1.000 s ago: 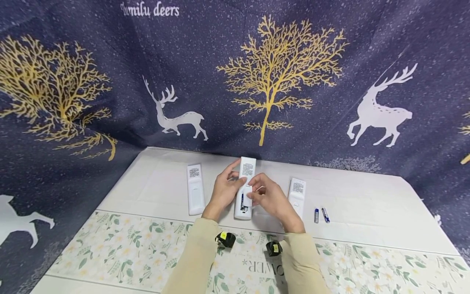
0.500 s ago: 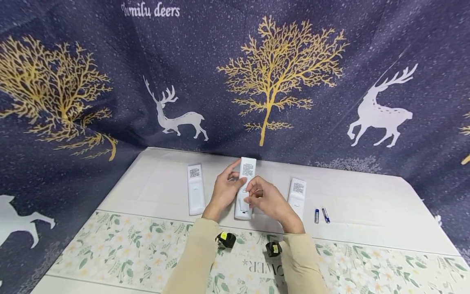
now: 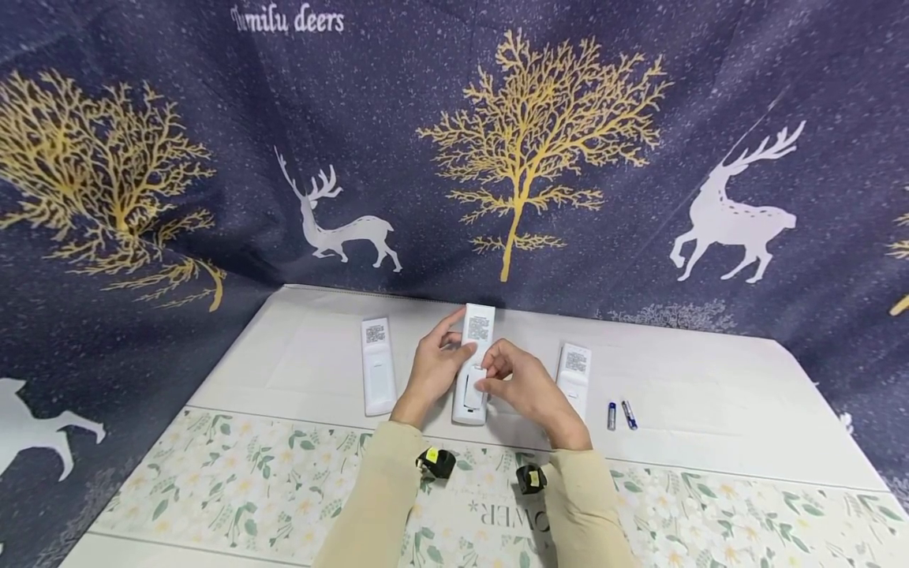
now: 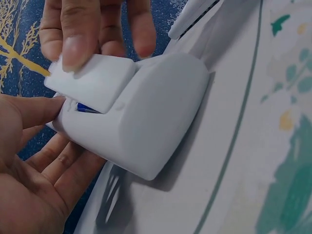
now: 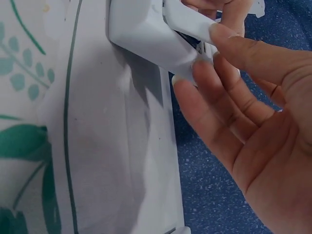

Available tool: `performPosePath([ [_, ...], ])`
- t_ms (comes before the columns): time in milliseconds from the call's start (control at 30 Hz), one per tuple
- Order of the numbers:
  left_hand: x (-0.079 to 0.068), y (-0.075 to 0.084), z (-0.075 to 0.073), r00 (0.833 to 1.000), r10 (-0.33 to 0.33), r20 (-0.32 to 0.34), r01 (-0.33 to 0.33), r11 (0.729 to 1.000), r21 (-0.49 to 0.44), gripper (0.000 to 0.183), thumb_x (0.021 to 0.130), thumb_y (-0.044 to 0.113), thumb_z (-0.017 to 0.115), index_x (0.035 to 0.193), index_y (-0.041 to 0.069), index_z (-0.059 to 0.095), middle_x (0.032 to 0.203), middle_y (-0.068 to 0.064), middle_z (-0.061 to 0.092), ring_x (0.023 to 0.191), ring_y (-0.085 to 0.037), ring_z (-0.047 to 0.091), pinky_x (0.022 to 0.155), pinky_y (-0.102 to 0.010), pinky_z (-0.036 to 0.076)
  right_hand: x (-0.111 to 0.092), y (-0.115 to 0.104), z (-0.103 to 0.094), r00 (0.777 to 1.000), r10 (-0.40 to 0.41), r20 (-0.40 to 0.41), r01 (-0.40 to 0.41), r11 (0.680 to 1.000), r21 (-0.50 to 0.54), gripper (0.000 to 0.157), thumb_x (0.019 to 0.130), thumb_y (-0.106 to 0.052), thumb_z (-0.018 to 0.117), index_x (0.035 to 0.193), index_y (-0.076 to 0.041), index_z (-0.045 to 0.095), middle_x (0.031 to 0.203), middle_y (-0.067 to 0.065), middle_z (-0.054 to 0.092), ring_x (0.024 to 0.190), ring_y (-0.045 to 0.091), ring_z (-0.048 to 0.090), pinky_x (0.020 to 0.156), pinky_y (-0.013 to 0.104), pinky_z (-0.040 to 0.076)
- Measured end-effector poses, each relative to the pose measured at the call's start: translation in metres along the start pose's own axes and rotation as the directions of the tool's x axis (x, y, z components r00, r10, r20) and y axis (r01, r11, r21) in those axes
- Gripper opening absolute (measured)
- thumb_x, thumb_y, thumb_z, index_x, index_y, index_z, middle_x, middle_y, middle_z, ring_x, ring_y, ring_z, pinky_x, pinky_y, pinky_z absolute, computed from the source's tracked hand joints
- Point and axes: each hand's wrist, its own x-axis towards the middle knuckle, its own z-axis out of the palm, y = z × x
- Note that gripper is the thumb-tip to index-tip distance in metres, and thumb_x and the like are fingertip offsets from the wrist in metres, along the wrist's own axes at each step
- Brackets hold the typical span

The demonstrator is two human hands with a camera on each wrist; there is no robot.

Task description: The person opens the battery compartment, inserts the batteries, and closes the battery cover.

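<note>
Nearest the desk's [image 3: 710,383] left edge, the first remote [image 3: 379,369] lies face-down. The left hand [image 3: 435,368] grips the second remote [image 3: 480,317] near the far edge, apparently to steady it; the right hand [image 3: 529,386] pinches its tilted cover [image 3: 474,391], likely for angle control. Rightward: third remote [image 3: 574,377], then loose batteries [image 3: 611,416], apparently within reach.

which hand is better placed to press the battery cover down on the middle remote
Probably the right hand: it holds the tilted battery cover, under whose edge a blue battery shows, while the left hand grips the remote control.
</note>
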Motion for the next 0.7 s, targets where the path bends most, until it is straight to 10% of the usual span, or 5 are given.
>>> performPosePath([
  [367, 0.0002, -0.0023, 0.0003, 1.000, 0.003, -0.006, -0.003, 1.000, 0.002, 0.066, 0.095, 0.003, 0.075, 0.155, 0.020, 0.057, 0.109, -0.011, 0.077, 0.117, -0.030, 0.068, 0.103, -0.046, 0.053, -0.0025, 0.0016, -0.0023, 0.996, 0.006, 0.090, -0.020, 0.987, 0.161, 0.019, 0.095, 0.011, 0.071, 0.103, -0.004, 0.062, 0.085, 0.005, 0.067, 0.084, 0.019, 0.071, 0.076, 0.033, 0.063],
  [700, 0.0011, -0.0024, 0.0006, 1.000, -0.002, -0.011, 0.002, 1.000, 0.001, 0.065, 0.095, 0.003, 0.075, 0.155, 0.020, 0.057, 0.109, -0.011, 0.077, 0.120, -0.030, 0.068, 0.106, -0.047, 0.052, -0.0013, 0.0061, -0.0013, 1.000, -0.024, -0.012, 0.023, 0.999, -0.036, 0.018, 0.091, -0.003, 0.082, 0.100, -0.009, 0.068, 0.085, -0.002, 0.067, 0.077, 0.016, 0.062, 0.068, 0.028, 0.052],
])
